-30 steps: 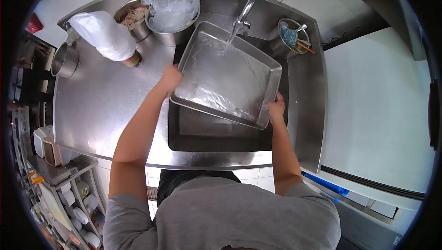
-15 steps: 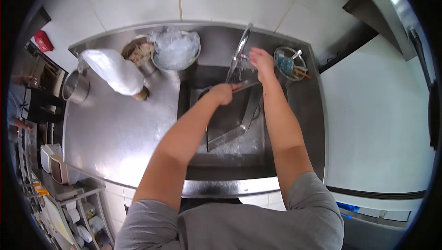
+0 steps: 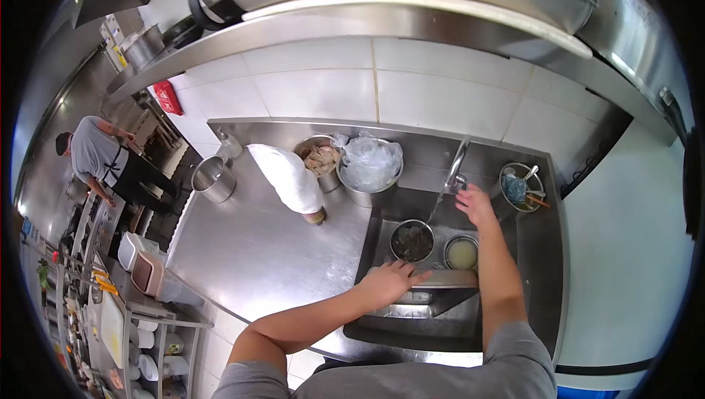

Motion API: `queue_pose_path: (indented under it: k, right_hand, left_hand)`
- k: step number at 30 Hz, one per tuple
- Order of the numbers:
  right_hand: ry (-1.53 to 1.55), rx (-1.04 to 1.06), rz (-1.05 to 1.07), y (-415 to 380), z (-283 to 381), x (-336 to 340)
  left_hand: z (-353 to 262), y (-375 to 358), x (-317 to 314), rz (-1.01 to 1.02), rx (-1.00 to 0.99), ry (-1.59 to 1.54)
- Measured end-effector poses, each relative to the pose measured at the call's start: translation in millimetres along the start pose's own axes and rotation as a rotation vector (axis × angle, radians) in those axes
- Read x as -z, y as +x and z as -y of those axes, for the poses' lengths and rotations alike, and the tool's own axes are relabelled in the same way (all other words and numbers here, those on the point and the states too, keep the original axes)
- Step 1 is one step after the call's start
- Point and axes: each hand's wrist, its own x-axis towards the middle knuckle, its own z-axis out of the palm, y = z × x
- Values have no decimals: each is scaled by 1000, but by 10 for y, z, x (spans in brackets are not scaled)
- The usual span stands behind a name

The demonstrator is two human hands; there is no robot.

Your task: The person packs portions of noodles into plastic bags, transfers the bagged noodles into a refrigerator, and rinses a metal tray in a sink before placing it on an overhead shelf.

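My left hand (image 3: 389, 284) is closed over the edge of a rectangular metal pan (image 3: 449, 279), tilted on its side in the near half of the sink (image 3: 400, 335). My right hand (image 3: 476, 204) is raised beside the tap's knob (image 3: 460, 179), its fingers loosely apart and holding nothing. From the tap (image 3: 457, 160) a thin stream of water runs down into a round metal pot (image 3: 412, 241) with dark contents. Right of that pot sits a smaller round container (image 3: 462, 252) with pale yellowish contents.
Left of the sink stand a white cloth-like bag (image 3: 286, 175), an empty metal pot (image 3: 214, 179) and a pot of food scraps (image 3: 321, 158). A bucket with clear plastic (image 3: 371, 164) and a utensil pot (image 3: 521, 186) flank the tap. Another person (image 3: 110, 157) stands far left.
My view has tilted up, showing the shelf and the other person. The pan has moved toward me, uncovering the pot and container. My right hand has lowered slightly beside the tap.
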Motion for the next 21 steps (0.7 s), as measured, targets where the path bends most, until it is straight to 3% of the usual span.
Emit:
queue_pose_path:
  k: [3,5,6,7,9,12,14,16,19,21]
  right_hand:
    - [-389,121,109,-816,464,-19]
    - [-430,232,46,-1361,666,67]
    - [-531,388,-80,-1571,667,163]
    - [-631,544,-212,-1784,633,258]
    - [-659,630,-391,-2222,495,377]
    - [-841,586,-466,-2827,399,233]
    - [-846,808,-408,-3168,512,-227]
    - [-982,1082,-379,-3429,768,-821]
    - [-1317,1465,-400,-3746,1239,-1781]
    - [-1430,1700,-387,-3740,1519,-2272]
  left_hand:
    - [38,-266,59,-104,-96,50]
    - [51,-466,241,-164,-142,58]
    - [84,-564,315,-190,-149,-11]
    - [125,-666,357,-244,-107,-54]
    - [214,-883,414,-352,-33,-143]
    - [388,-1225,425,-397,365,-463]
    - [616,-1402,147,-615,368,-603]
    - [831,-1592,-78,-625,416,-966]
    - [666,-2059,253,-528,656,-1518]
    - [676,-2414,379,-577,609,-1598]
